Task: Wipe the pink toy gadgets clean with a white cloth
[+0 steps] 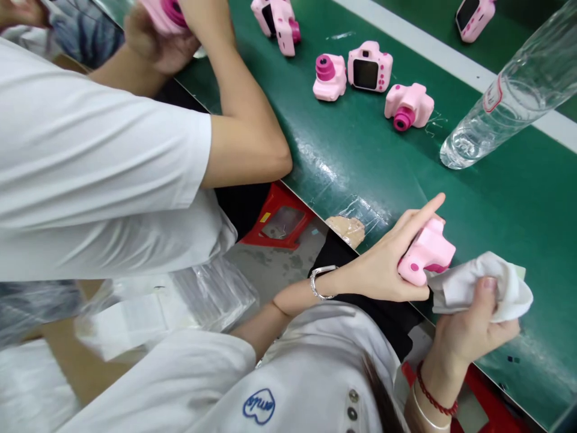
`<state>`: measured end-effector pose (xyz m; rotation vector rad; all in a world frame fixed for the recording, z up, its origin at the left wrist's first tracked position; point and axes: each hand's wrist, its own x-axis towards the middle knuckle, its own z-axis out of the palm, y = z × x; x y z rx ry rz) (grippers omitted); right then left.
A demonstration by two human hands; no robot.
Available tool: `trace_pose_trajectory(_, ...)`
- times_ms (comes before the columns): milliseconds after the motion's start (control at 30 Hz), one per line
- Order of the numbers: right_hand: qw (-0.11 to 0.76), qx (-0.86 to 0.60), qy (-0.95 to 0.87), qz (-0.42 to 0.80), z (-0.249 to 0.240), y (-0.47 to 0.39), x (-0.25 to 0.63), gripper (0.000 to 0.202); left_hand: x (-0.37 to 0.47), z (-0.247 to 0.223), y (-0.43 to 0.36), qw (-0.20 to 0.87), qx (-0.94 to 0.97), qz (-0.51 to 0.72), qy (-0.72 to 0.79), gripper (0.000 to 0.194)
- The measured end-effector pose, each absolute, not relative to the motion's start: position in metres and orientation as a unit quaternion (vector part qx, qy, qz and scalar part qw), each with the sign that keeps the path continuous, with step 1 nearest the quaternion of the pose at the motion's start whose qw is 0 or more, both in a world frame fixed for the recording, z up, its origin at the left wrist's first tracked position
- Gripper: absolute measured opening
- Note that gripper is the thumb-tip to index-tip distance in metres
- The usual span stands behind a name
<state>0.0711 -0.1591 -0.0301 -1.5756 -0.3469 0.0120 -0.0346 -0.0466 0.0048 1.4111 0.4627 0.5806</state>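
Note:
My left hand (pixel 387 264), with a silver bracelet at its wrist, grips a pink toy camera (pixel 426 252) near the front edge of the green table. Its index finger points out past the camera's top. In my right hand (pixel 469 331) is a bunched white cloth (pixel 496 282), pressed under the thumb. One end of the cloth reaches to the camera's lens side; whether it touches the lens is hidden. A red braided cord circles my right wrist.
Several pink toy cameras (pixel 369 67) stand farther back on the green table (pixel 324 156). A clear bottle (pixel 500 102) rises at the right. On the left, a co-worker in a white sleeve (pixel 135 150) holds another pink camera (pixel 164 15). Red stools (pixel 279 219) are below.

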Motion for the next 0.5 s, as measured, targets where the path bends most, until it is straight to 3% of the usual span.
trace_pose_trajectory(167,0.583,-0.717,-0.380,-0.042,-0.022,-0.147,0.055,0.022,-0.030,0.001,-0.052,0.793,0.491,0.274,0.236,0.094)
trace_pose_trajectory(333,0.522,-0.733,-0.428,-0.078,-0.019,-0.151,0.056,0.027,-0.020,0.002,-0.057,0.845,0.353,0.275,0.292,0.065)
trace_pose_trajectory(400,0.524,-0.733,-0.432,-0.044,-0.021,-0.155,0.061,0.022,-0.013,0.002,-0.056,0.861,0.269,0.279,0.330,0.048)
trace_pose_trajectory(500,0.613,-0.718,-0.327,0.052,-0.023,-0.156,0.064,0.012,-0.004,0.004,-0.052,0.865,0.161,0.295,0.372,0.033)
